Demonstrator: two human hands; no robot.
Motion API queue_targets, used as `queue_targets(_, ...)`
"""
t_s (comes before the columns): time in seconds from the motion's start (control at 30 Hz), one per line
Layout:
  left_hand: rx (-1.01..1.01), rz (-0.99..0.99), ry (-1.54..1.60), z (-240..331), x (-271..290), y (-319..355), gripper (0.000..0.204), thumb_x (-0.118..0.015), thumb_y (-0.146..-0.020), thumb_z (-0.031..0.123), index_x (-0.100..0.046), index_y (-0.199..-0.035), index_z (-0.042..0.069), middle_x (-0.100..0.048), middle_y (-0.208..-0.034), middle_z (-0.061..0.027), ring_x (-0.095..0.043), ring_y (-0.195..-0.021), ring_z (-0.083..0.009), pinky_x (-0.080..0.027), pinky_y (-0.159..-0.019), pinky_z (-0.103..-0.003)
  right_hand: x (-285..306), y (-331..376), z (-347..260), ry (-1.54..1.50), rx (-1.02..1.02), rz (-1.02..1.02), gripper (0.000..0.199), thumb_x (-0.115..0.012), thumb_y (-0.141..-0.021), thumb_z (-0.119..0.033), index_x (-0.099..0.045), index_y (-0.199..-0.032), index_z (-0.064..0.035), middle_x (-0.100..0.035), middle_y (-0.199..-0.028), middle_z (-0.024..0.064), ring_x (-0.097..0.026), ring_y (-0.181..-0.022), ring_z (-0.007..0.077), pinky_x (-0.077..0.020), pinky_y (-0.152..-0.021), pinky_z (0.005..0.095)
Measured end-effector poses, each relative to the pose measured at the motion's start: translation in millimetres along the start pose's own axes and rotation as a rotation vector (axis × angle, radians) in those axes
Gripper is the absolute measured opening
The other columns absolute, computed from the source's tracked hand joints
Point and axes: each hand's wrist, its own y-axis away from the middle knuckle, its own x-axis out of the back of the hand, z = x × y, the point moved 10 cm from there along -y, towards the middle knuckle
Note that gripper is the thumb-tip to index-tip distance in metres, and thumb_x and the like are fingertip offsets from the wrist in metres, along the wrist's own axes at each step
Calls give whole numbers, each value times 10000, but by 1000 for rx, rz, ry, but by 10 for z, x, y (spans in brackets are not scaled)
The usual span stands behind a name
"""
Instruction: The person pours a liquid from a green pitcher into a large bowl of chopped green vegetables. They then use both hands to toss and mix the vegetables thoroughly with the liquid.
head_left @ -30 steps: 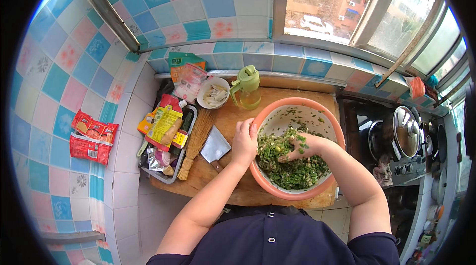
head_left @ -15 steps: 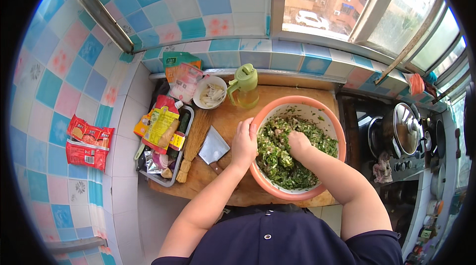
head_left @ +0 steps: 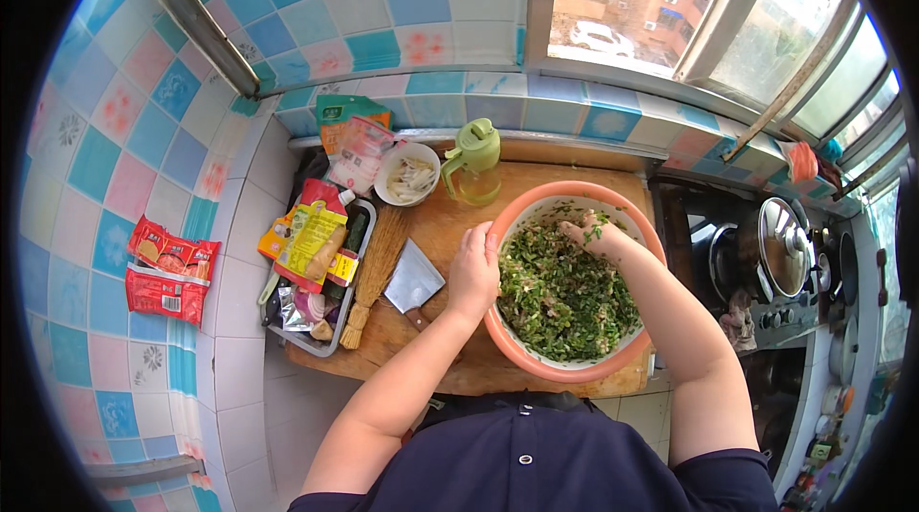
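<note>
Salmon-orange outside and white inside on the big bowl (head_left: 536,364) right of centre, heaped with dark green chopped filling (head_left: 565,297) flecked pale. Warm honey-brown on the wooden board (head_left: 450,215) beneath. Steel grey on the cleaver (head_left: 414,279) mid-frame. Straw yellow on the small brush (head_left: 373,273) just left. Lime green on the oil jug (head_left: 472,163) above, amber in its lower half. White on the small bowl (head_left: 407,174) beside it. Red with white print on two packets (head_left: 168,268) at left. Checkerboard of blue, turquoise, pink and white on the wall tiles (head_left: 316,5), some with red flowers. Navy on the shirt (head_left: 536,459) at bottom.
</note>
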Motion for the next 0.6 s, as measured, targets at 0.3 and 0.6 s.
queue_targets(0.3,31,5,23,-38,9,-18,266,-420,-967,222,-524,-1125,35,-572,-1078,-171,-563,-960,-373,-454,-804,-414,-708,371,-1101,404,364,-382,728,-613,-705,-544,-536,-1247,-64,-579,-1205,190,-535,-1128,321,-396,-979,397)
queue_targets(0.6,51,1,28,-90,9,8,296,-428,-965,253,-532,-1137,35,-586,-1072,-178,-568,-971,-369,-457,-805,-411,-1074,1015,-156,921,599,-249,287,-664,-716,-268,-663,-897,-45,-602,-993,137,-605,-946,270,-452,-881,386)
